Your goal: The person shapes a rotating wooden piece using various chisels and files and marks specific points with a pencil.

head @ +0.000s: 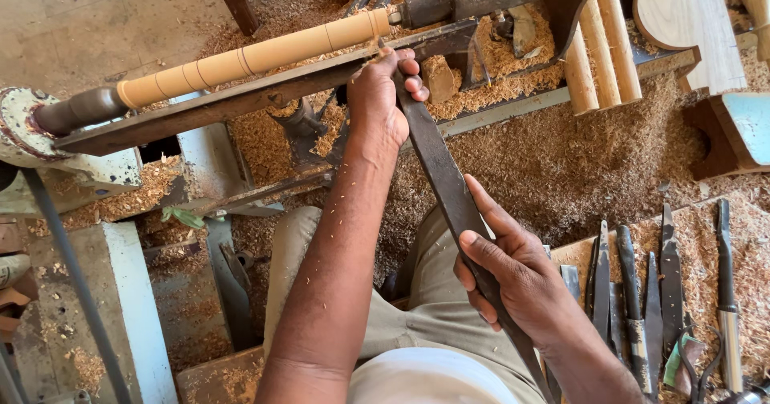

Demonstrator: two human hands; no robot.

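Head view: the long dark chisel [449, 187] is gripped by both hands, the left hand [378, 99] clenched around its blade end on the metal tool rest [241, 99], the right hand [513, 280] wrapped around its lower shaft. Its tip is set against the pale wooden spindle [257, 55] mounted on the lathe [72, 139]. Sawdust [561, 163] is spread beneath, and spare chisels [642, 292] are laid at the right.

A sawdust-strewn wooden bench [746, 235] sits just right of the right hand's fingers [481, 251]. On it lie several dark metal turning chisels [634, 292] side by side (points facing away), half-buried in loose wood shavings [561, 155].
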